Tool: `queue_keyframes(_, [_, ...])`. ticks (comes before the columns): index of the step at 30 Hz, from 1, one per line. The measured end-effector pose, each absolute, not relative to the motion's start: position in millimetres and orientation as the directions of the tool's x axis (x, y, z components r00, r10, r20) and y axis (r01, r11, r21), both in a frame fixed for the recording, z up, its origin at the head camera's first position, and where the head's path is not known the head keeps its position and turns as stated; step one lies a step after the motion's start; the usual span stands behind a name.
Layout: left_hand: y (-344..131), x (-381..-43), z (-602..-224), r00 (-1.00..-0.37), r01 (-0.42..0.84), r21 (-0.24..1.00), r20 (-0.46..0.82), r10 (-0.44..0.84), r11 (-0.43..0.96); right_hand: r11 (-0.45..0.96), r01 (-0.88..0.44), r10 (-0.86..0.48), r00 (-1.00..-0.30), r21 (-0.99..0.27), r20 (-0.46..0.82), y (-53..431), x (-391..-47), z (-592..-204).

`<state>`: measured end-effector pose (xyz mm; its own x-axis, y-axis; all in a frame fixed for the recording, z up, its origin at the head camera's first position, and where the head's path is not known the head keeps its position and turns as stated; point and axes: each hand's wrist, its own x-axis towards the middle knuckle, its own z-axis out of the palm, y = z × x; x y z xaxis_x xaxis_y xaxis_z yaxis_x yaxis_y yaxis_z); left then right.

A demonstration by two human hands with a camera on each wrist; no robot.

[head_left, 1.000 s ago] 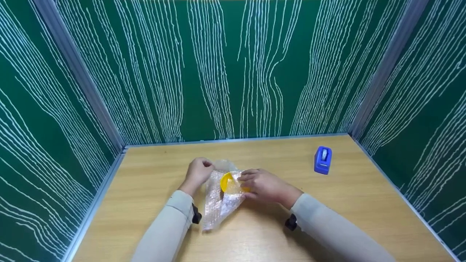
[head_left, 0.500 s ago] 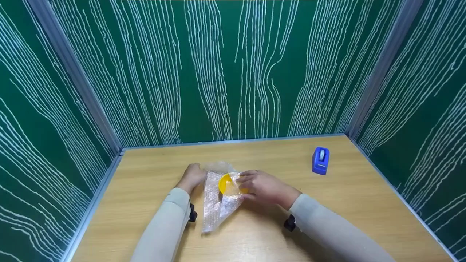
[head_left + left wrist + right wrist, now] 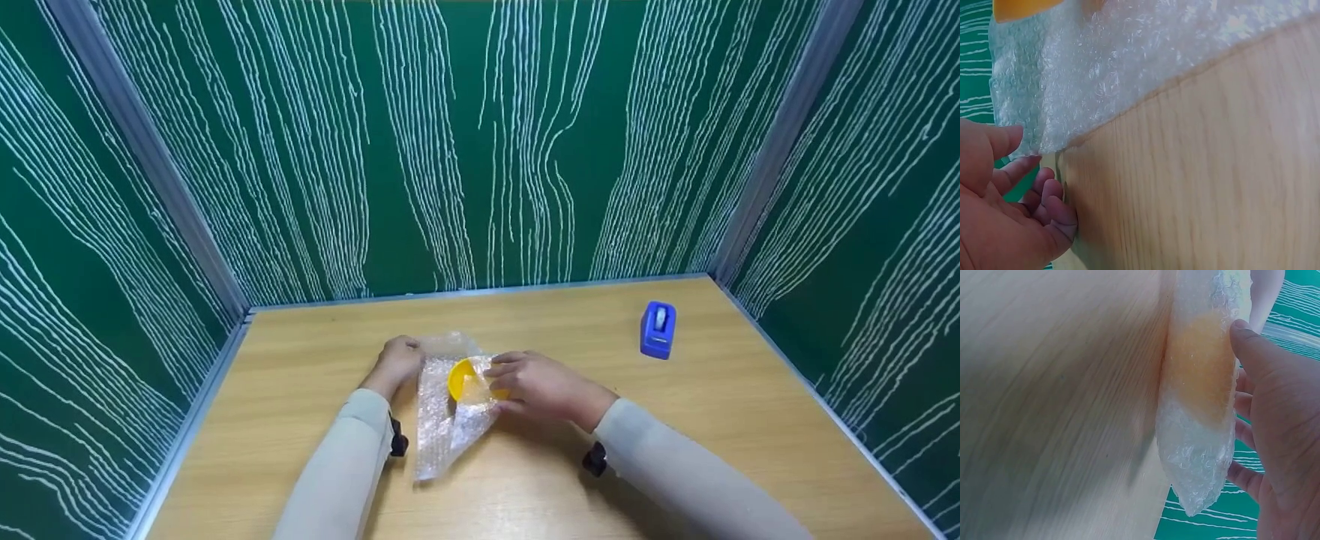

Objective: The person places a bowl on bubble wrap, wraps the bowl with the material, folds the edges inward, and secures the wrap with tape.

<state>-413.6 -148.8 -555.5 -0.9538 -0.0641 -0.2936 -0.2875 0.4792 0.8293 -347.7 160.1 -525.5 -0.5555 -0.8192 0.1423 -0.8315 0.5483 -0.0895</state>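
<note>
A sheet of clear bubble wrap (image 3: 433, 409) lies on the table, part of it folded over a yellow bowl (image 3: 457, 381). At the wrap's far left corner, the thumb and forefinger of my left hand (image 3: 397, 360) pinch the edge; the left wrist view shows that corner between the fingertips. My right hand (image 3: 536, 384) rests its spread fingers on the folded part, pressing it over the bowl's right side. In the right wrist view the bowl (image 3: 1202, 365) shows orange through the wrap, with my thumb (image 3: 1244, 332) at the top surface. The bowl's right part is hidden under wrap and hand.
A blue tape dispenser (image 3: 658, 330) stands at the back right of the wooden table (image 3: 300, 420). Green panels (image 3: 517, 150) with white wavy lines enclose the back and both sides.
My left hand has moved left and lower, drawing the wrap's left part out flatter. The right hand keeps its place on the folded part. The head view has shifted slightly.
</note>
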Motion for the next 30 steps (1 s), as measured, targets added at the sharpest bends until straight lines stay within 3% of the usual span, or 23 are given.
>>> queue_keyframes(7, [-155, -418, -561, -0.984, -0.179, 0.870, -0.163, -0.075, 0.460, 0.551, -0.829, -0.818, -0.560, -0.099, 0.134, 160, -348, -525])
queue_keyframes(11, [-151, -412, -553, -0.981, -0.189, 0.883, -0.154, -0.114, 0.430, 0.539, -0.837, -0.824, -0.547, -0.097, 0.146, 159, -348, -525])
queue_keyframes(18, [-149, -401, -542, -0.989, -0.130, 0.868, -0.082, -0.120, 0.478, 0.468, -0.884, -0.865, -0.461, -0.009, 0.197, 159, -350, -527])
queue_keyframes(30, [-124, -374, -512, -0.999, -0.038, 0.869, -0.016, -0.049, 0.494, 0.509, -0.859, -0.842, -0.512, -0.062, 0.171, 159, -353, -527])
